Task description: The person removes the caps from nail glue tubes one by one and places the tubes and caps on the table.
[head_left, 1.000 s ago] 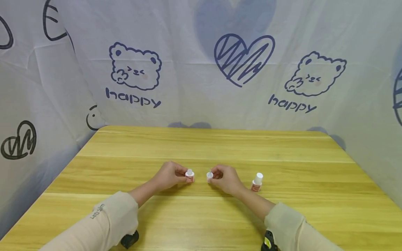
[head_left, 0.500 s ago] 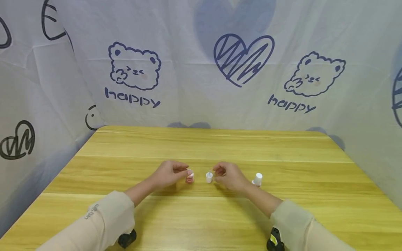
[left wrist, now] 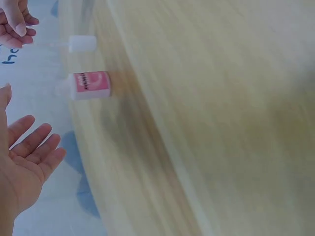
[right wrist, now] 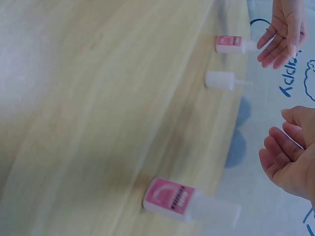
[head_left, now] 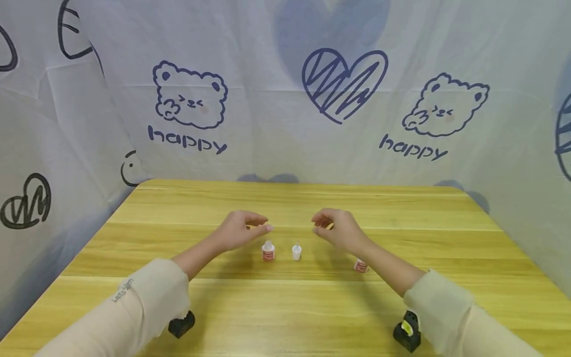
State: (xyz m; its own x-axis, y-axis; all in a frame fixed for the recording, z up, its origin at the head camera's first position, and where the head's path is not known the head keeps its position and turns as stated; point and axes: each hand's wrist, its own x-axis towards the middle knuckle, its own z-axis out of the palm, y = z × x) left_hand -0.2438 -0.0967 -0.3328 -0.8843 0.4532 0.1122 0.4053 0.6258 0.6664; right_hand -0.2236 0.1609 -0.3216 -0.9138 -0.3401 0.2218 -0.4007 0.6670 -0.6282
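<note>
My left hand (head_left: 243,229) hovers over the table just behind and above a small white bottle with a pink label (head_left: 268,252); its fingers are loosely extended and hold nothing. That bottle stands upright, its cap off and a translucent nozzle on top. Beside it a white cap (head_left: 296,253) stands upside down with a thin pin or brush pointing up. My right hand (head_left: 341,230), raised to the right of the cap, has relaxed, slightly bent fingers with nothing in them. A second pink-labelled bottle (right wrist: 172,199), white cap on, stands at the right; my right forearm partly hides it in the head view.
The wooden table (head_left: 285,307) carries these small items near its middle. Behind and at both sides hangs a white cloth (head_left: 267,99) printed with bears, hearts and lettering. Dark wrist devices (head_left: 182,325) sit under both sleeves.
Both hands have let go and risen away: the left from the uncapped bottle, the right from the white cap, moving up and right. The bottle and cap stay standing on the table.
</note>
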